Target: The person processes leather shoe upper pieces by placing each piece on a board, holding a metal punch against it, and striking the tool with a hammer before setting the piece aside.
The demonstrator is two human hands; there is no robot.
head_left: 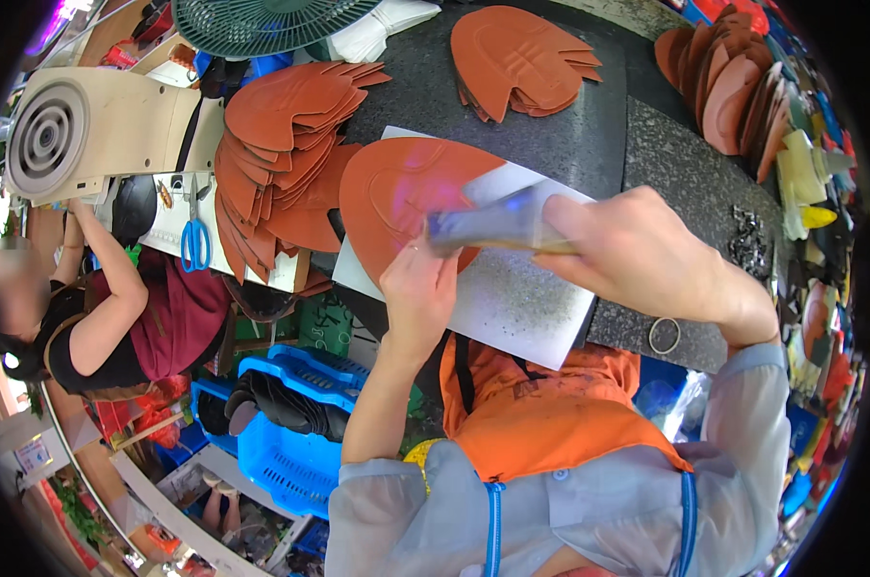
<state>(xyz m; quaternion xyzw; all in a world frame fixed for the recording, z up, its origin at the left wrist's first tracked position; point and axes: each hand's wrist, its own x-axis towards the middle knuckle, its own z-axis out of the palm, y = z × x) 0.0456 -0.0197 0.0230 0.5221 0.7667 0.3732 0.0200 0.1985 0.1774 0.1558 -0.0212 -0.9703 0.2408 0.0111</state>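
The right hand (637, 240) is clamped around a motion-blurred, grey-blue tool (497, 223); the left hand (417, 288) has its fingertips bunched at the tool's far end, but I cannot tell what they pinch. Under that end lies a rounded, reddish-brown embossed sheet (387, 192), on a white rectangular board (521, 317) sprinkled with dark specks. Beneath spreads a black-and-grey speckled tabletop (685, 183). Left of the grip stand stacked reddish-brown cut pieces (281, 173), then a cream machine (127, 125) and a seated co-worker (117, 317). Far below left, a pale sign (33, 455) carries print too small to read.
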